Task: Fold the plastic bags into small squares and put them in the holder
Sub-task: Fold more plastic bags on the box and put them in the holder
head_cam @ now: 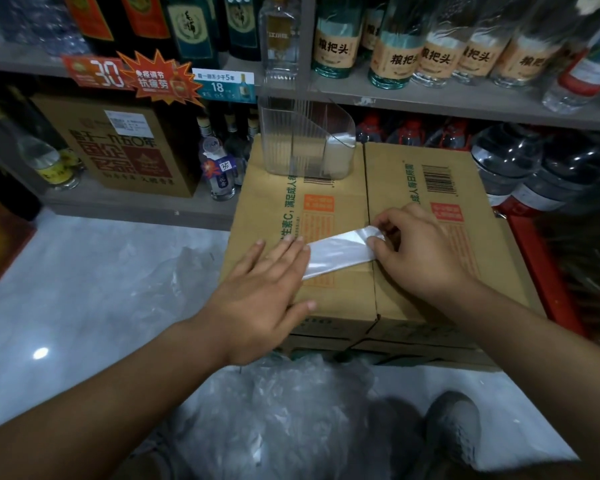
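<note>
A clear plastic bag, folded into a narrow strip, lies across the top of a cardboard box. My left hand presses flat on the strip's left end with straight fingers. My right hand pinches the strip's right end between thumb and fingers and lifts it slightly. A clear ribbed plastic holder stands at the box's far edge, with folded plastic visible in its right compartment.
Loose clear bags lie heaped on the pale floor below the box, and more lie to its left. Shelves of bottles rise behind the box. A brown carton sits on the lower left shelf. My shoe is at bottom right.
</note>
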{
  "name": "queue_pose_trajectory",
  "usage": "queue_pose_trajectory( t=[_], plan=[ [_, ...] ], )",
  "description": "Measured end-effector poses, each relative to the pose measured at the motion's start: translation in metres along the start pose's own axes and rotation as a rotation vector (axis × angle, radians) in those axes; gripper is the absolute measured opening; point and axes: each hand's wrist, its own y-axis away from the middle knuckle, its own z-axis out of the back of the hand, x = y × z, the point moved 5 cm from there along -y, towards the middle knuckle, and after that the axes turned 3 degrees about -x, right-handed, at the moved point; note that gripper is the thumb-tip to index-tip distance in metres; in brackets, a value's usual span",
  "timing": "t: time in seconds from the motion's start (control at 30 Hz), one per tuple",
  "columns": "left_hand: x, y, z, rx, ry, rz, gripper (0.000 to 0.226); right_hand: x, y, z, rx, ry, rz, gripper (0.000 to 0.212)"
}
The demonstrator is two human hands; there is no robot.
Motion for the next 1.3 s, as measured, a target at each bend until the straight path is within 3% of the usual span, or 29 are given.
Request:
queue_pose_trajectory(
  t=[0.2,0.33,0.5,0.6,0.7,0.8,0.9,1.07,1.3],
  plan=[
    [0.004,0.01,-0.009,-0.082,-0.19,-0.005,0.086,-0.007,0.001,0.0,-0.02,0.067,-0.009,0.03],
    [0.004,0.011,-0.008,-0.092,-0.145,-0.008,0.083,-0.01,-0.001,0.003,-0.045,0.032,-0.056,0.026],
    [0.004,0.017,-0.001,-0.133,-0.003,-0.032,0.06,-0.013,-0.001,0.017,-0.112,-0.122,-0.147,0.016],
    [0.007,0.021,0.005,-0.183,0.072,-0.015,0.053,0.012,0.014,0.018,-0.076,-0.159,0.011,0.013],
    [0.011,0.024,0.009,-0.237,0.116,-0.033,0.049,0.048,0.04,0.01,0.063,-0.189,0.31,0.011],
    [0.012,0.026,0.008,-0.221,0.134,-0.047,0.056,0.062,0.061,-0.001,0.126,-0.109,0.501,0.027],
    [0.012,0.028,0.007,-0.207,0.115,-0.05,0.059,0.063,0.069,-0.011,0.179,-0.049,0.534,0.036],
    [0.007,0.028,0.015,-0.28,0.145,-0.065,0.037,0.061,0.071,-0.018,0.18,0.003,0.527,0.038],
    [0.006,0.021,0.022,-0.354,0.481,-0.009,0.025,0.063,0.071,-0.012,0.116,-0.112,0.502,0.012]
  ],
)
